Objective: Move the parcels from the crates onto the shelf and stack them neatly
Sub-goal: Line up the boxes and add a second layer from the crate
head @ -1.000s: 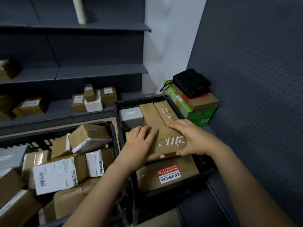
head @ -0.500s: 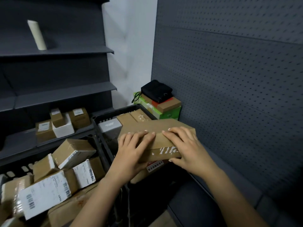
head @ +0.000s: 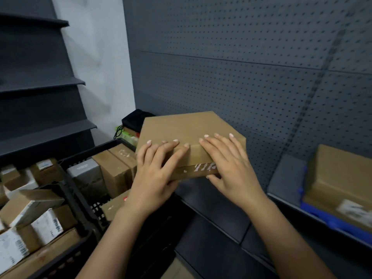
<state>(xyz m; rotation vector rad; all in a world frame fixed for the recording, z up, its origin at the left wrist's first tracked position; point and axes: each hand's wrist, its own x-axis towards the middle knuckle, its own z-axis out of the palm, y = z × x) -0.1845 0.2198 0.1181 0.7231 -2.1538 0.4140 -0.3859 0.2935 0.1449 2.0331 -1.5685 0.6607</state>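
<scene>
A person's left hand (head: 155, 174) and right hand (head: 231, 168) hold a brown cardboard parcel (head: 181, 127) in the air between them. The fingers of both are spread flat across its top and the thumbs are tucked against its near lower edge. The parcel's near face carries torn white label remains, and its far corner points toward the grey pegboard panel (head: 241, 67) beyond the hands.

Below and to the left of the left hand, a black plastic crate (head: 96, 210) holds more brown boxes standing on edge and a grey carton (head: 84, 172). Further left, a second black crate (head: 60, 264) is heaped with labelled parcels lying at odd angles.

To the right of the right hand, well apart from it, a grey shelf deck (head: 285, 178) bears a large open cardboard box (head: 342, 174) beside something blue (head: 322, 216), too blurred to identify.

Beyond the left hand, partly hidden by the parcel, a black pouch (head: 136, 117) rests on stacked boxes. Dark wall shelves (head: 40, 133) rise at far left.
</scene>
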